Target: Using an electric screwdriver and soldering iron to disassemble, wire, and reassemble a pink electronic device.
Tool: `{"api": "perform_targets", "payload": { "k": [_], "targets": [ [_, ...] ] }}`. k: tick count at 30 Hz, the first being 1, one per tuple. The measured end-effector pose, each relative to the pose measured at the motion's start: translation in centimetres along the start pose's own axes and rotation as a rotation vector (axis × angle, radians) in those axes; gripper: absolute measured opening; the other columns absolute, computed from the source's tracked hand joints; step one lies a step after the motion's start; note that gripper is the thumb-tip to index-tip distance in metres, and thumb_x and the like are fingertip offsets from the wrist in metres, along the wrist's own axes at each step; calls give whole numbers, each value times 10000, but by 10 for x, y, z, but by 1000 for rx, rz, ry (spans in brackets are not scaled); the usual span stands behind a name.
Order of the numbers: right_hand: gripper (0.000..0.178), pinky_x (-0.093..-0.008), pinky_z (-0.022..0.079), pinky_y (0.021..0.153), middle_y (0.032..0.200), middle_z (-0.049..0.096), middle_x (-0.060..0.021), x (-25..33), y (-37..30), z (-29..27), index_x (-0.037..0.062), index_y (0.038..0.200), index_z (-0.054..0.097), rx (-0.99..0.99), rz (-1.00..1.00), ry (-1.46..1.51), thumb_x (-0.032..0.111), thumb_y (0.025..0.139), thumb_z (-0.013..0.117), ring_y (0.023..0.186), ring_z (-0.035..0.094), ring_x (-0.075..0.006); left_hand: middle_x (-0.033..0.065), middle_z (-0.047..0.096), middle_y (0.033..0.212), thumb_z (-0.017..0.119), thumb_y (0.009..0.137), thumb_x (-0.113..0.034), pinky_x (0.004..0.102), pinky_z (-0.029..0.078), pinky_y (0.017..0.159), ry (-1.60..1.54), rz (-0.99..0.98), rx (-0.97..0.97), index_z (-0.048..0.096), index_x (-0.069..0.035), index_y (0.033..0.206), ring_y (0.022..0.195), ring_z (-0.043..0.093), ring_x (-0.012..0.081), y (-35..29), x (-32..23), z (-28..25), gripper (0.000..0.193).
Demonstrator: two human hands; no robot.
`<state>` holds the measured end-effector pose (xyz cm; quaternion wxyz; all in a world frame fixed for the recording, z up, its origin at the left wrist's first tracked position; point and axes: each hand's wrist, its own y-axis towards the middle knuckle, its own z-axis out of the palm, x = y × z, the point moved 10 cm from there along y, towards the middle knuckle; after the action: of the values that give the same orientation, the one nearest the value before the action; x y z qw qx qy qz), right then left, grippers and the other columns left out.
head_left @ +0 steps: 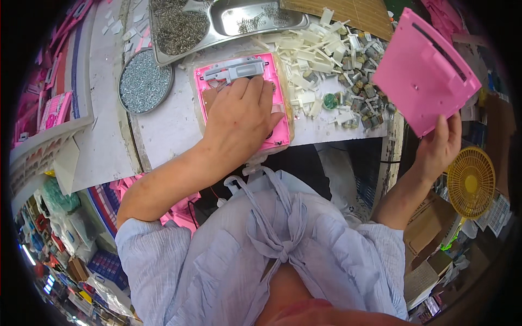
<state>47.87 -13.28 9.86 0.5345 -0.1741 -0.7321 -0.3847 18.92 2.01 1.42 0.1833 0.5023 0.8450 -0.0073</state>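
Observation:
My left hand (236, 111) lies over a shallow pink plastic housing (280, 127) on the table, its fingers bent down into it and the fingertips hidden. Just beyond the knuckles, a grey plastic mechanism (244, 69) sits along the housing's far edge. What the left fingers hold, if anything, is out of sight. Off to the right, my right hand (440, 144) grips a pink plastic panel (421, 76) by its lower corner. This panel is raised and tilted, with a long slot along one side.
Beyond the housing stands a metal tray (228, 39) of small springs or screws. A round dish (145, 81) of small metal pieces is at left. White plastic parts (310, 51) and grey parts (370, 81) lie piled at right. A yellow fan (471, 182) is below the right hand.

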Motion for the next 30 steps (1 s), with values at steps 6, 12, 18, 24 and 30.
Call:
{"api": "perform_targets", "payload": {
  "k": [6,12,18,24,30],
  "targets": [
    [340,-284,458,957,1170,646,-104,-13,-30,39,-97,1280,557,133,133,196,64,982,573,1062,611,-146,175,615,1184,732,811,-235,411,501,856,-30,55,-1,596,43,1193,999,606,320,-3,3,9,492],
    [402,-304,496,937,1158,663,-135,-30,-31,99,-122,1287,545,233,354,406,152,993,534,1046,650,-174,141,640,1162,686,918,-170,263,492,699,-255,13,-332,553,39,1289,822,600,157,-33,38,-57,446],
    [458,-273,522,780,1005,706,-97,-48,-43,220,-59,1363,523,559,535,415,175,978,605,888,667,-135,84,690,1033,669,952,-92,204,464,608,-1371,-564,-433,389,65,1469,750,598,62,-28,85,-46,609],
    [553,-350,509,595,657,639,-106,-19,-79,216,14,1416,473,695,183,-179,190,932,675,608,658,-202,2,619,742,719,906,-127,208,443,563,-845,-456,-370,363,60,1493,583,528,73,-61,85,-56,711],
    [542,-360,489,564,685,636,-122,-30,-115,209,48,1436,472,731,-116,-491,183,943,651,594,638,-273,9,506,628,740,854,-131,249,394,516,-547,-400,-268,467,-37,1459,533,458,98,-73,65,-28,670]
  ]
}}
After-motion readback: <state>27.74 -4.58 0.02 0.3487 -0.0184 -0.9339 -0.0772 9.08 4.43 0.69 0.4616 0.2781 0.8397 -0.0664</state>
